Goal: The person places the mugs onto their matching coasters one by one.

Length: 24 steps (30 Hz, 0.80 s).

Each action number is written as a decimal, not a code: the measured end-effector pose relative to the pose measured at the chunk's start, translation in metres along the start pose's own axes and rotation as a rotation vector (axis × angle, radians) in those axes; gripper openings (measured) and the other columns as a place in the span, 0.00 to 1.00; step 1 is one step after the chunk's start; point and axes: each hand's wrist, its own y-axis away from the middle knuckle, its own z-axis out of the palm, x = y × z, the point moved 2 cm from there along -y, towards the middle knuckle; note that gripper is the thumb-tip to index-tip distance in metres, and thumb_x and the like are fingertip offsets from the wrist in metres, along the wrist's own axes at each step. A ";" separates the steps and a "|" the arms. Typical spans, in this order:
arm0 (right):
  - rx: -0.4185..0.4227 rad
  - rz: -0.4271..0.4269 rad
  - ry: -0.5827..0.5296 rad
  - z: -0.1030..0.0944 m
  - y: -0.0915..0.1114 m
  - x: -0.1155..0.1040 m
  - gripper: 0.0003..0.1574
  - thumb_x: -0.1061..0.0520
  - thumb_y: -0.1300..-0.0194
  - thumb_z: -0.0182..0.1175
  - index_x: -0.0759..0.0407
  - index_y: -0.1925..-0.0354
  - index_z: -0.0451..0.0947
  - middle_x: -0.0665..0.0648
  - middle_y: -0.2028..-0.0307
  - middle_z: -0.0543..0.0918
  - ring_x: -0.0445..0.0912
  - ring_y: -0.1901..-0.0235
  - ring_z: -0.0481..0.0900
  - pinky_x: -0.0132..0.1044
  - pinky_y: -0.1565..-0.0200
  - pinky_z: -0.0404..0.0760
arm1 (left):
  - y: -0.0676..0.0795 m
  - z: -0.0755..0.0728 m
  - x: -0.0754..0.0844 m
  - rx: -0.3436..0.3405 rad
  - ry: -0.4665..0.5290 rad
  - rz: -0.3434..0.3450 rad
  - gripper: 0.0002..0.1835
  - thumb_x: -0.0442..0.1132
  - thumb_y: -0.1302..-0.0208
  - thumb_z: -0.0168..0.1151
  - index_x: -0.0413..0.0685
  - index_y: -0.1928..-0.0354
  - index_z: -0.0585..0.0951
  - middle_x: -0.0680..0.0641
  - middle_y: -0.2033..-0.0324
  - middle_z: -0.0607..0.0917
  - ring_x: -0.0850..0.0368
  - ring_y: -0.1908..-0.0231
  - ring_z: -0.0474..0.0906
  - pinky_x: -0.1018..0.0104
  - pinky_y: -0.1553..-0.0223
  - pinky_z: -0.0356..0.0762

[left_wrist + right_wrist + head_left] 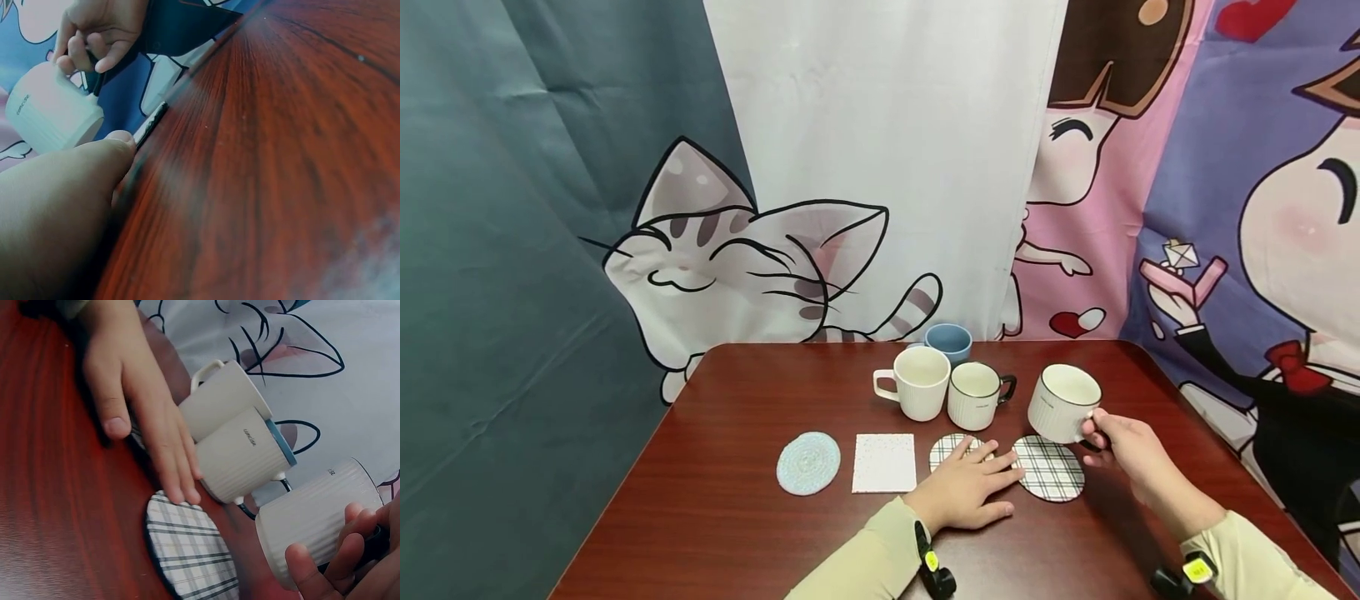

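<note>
A cartoon-printed backdrop [880, 125] fills the rear, and before it spreads the dark red wooden surface [700, 517]. Of the two hands, the left hand [966, 492] lies palm down with its fingers spread, grasping nothing; it partly covers the left plaid coaster [942, 454], and its fingertips reach the edge of the right plaid coaster [1049, 471]. The right hand [1127, 446] grips the held mug [1060, 408] by its black handle [375, 544], fingers curled round it. That mug is tilted and appears to be off the surface, just behind the right plaid coaster. It looks like glazed ceramic: probably stiff, fairly weighty for its size, smooth enough to slip and likely to chip if knocked. The handle seems the best place to take hold, though the weight hanging to one side would call for a firm pinch; the ribbed wall might give a second hand some purchase. To its left stand the white mug [921, 387], its handle pointing left, and a smaller mug [974, 400] with a black handle pointing right; a blue cup [950, 343] is partly hidden behind them. Nearer the person, left of the plaid pair, lie a square coaster [883, 462] and a pale blue coaster [808, 463].
</note>
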 end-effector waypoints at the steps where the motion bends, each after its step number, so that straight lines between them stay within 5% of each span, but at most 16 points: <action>1: -0.003 -0.006 -0.001 0.001 0.002 0.001 0.24 0.49 0.18 0.45 0.62 0.64 0.79 0.51 0.75 0.71 0.39 0.69 0.76 0.37 0.65 0.87 | 0.000 0.000 0.000 -0.001 0.002 0.001 0.31 0.67 0.24 0.38 0.73 0.23 0.62 0.63 0.24 0.60 0.55 0.23 0.53 0.47 0.25 0.51; 24: 0.079 -0.017 -0.002 0.021 0.028 0.029 0.26 0.51 0.19 0.47 0.70 0.65 0.79 0.51 0.77 0.73 0.38 0.75 0.75 0.38 0.69 0.87 | 0.001 -0.004 -0.001 0.004 0.011 -0.009 0.32 0.69 0.25 0.38 0.74 0.24 0.63 0.64 0.24 0.60 0.50 0.22 0.49 0.44 0.24 0.45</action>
